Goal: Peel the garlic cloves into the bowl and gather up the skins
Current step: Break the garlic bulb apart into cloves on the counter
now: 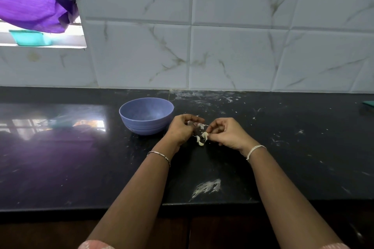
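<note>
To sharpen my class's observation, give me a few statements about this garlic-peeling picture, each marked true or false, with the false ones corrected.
1. The bowl stands to the left of both hands. True.
2. The bowl is upside down. False: it stands upright, with its opening upward.
3. The left hand and the right hand both pinch garlic pieces. True.
4. The hands work over a white countertop. False: the countertop is black and glossy.
5. A teal tub sits on the window ledge. True.
</note>
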